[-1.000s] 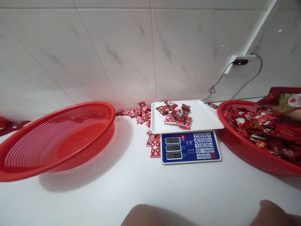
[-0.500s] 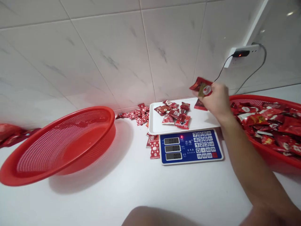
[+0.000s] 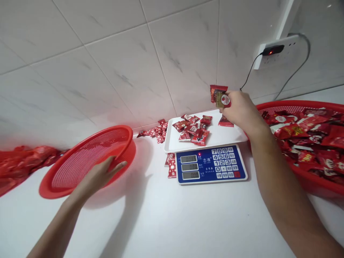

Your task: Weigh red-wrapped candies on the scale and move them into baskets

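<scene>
My right hand (image 3: 242,109) is raised above the back right corner of the white tray (image 3: 174,141), shut on a few red candy packets (image 3: 219,95). One red packet (image 3: 225,122) lies on the tray just below that hand, beside a loose heap of red candy packets (image 3: 192,129). My left hand (image 3: 99,175) is stretched out with its fingers apart, lying against the near rim of a red plastic mesh basket (image 3: 107,128). That basket sits tilted on the white counter and looks bare inside.
The tray rests on a blue-faced digital scale (image 3: 211,165). A red basket (image 3: 301,104) heaped with red packets stands to the right. Polka-dot packets (image 3: 158,130) lie behind the tray, more (image 3: 171,168) lie left of the scale, and red wrapping (image 3: 24,165) lies far left. A plugged-in socket (image 3: 271,52) is on the tiled wall.
My left hand has come into view on the left basket, which has shifted right and tilted differently. My right hand has moved slightly left, still holding the packets. The camera view has tilted.
</scene>
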`<state>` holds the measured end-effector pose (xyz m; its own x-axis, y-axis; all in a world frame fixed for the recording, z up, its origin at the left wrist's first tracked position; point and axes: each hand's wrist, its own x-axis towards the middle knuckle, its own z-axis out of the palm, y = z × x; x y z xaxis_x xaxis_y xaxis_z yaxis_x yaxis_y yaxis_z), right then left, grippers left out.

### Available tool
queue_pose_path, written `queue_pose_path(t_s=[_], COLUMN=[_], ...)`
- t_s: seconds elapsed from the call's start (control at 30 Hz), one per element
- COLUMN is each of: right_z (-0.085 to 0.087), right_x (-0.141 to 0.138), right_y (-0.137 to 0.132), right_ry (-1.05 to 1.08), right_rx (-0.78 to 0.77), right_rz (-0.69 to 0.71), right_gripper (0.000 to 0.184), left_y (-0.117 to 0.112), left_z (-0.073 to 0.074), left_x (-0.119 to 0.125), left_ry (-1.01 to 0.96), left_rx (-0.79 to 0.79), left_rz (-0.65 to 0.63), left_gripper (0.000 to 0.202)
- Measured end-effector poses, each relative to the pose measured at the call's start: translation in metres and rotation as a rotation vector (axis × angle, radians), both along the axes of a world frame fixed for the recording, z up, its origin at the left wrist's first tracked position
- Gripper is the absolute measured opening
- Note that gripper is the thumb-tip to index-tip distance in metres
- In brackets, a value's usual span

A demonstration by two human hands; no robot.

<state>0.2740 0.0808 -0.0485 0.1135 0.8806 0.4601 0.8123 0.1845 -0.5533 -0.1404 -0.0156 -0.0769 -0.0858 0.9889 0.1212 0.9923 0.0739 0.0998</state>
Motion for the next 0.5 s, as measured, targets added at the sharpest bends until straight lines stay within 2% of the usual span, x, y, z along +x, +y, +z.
queue_pose_path(t_s=[0.03, 0.1, 0.2, 0.27, 0.33, 0.37, 0.43, 0.5], right_z=[0.0, 0.001, 0.002, 0.003, 0.003, 0.002, -0.001, -0.006], right_x=[-0.002, -0.005, -0.011, -0.015, -0.019, -0.022, -0.028, -0.035], right_y=[-0.001, -0.002, -0.005, -0.007, -0.007, -0.007, -0.005, -0.002], right_ry=[-0.009, -0.036, -0.061, -0.059, -0.066, -0.078, -0.115, -0.172], right_rx=[-0.004, -0.022, -0.051, -0.08, -0.111, -0.122, -0.128, -0.131], right_rz=[0.021, 0.053, 0.076, 0.08, 0.083, 0.079, 0.081, 0.088], right_gripper=[0.032, 0.031, 0.024, 0.022, 0.024, 0.025, 0.025, 0.023], left_y=[-0.002, -0.011, -0.03, -0.042, -0.052, -0.056, -0.064, -0.071], left_z=[-0.005, -0.014, -0.022, -0.018, -0.003, 0.008, 0.035, 0.057], left_x=[-0.004, 0.003, 0.031, 0.05, 0.064, 0.069, 0.08, 0.094], left_ry=[-0.043, -0.082, -0.112, -0.12, -0.081, -0.047, 0.01, 0.032], left_rx=[-0.039, -0.069, -0.078, -0.098, -0.094, -0.042, 0.15, 0.335], left_rz=[0.011, 0.001, -0.02, -0.072, -0.186, -0.251, -0.34, -0.331], left_gripper=[0.051, 0.05, 0.059, 0.07, 0.072, 0.069, 0.056, 0.046])
